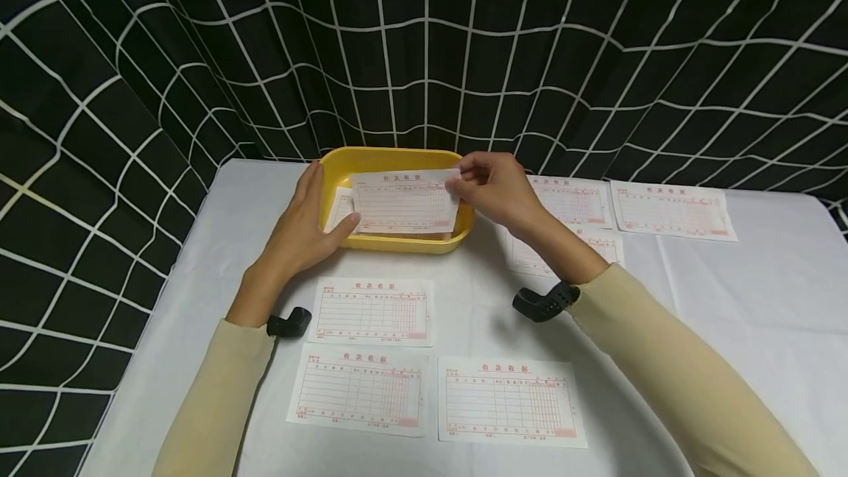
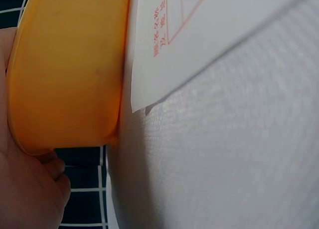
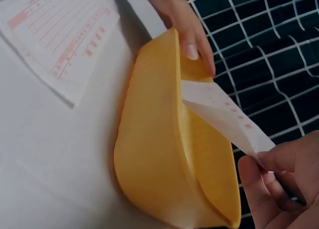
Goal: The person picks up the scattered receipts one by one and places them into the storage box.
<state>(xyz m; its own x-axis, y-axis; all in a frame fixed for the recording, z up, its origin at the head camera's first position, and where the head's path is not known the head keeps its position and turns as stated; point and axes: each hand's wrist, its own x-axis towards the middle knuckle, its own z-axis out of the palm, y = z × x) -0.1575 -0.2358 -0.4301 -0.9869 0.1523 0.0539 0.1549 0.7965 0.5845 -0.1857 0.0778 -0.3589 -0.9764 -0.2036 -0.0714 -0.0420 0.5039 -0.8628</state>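
At the back of the table is a yellow plastic bin (image 1: 397, 244) with rounded corners. My left hand (image 1: 298, 230) holds the bin's left end, fingers along the outer wall and thumb over the front rim. In the right wrist view my right hand (image 3: 286, 176) pinches one end of a white receipt slip (image 3: 222, 112) with red print. That slip slants over the bin's opening, and its left edge comes near my left thumb in the head view. Another slip (image 1: 339, 209) shows partly inside the bin, beneath the pinched one.
Three receipt slips lie in front of the bin: one upper (image 1: 372, 313), one lower left (image 1: 360, 391), one lower right (image 1: 510, 401). More lie at the right, including a far-right slip (image 1: 672, 210); my right forearm covers part of that group. Black white-gridded cloth (image 1: 424, 57) hangs behind.
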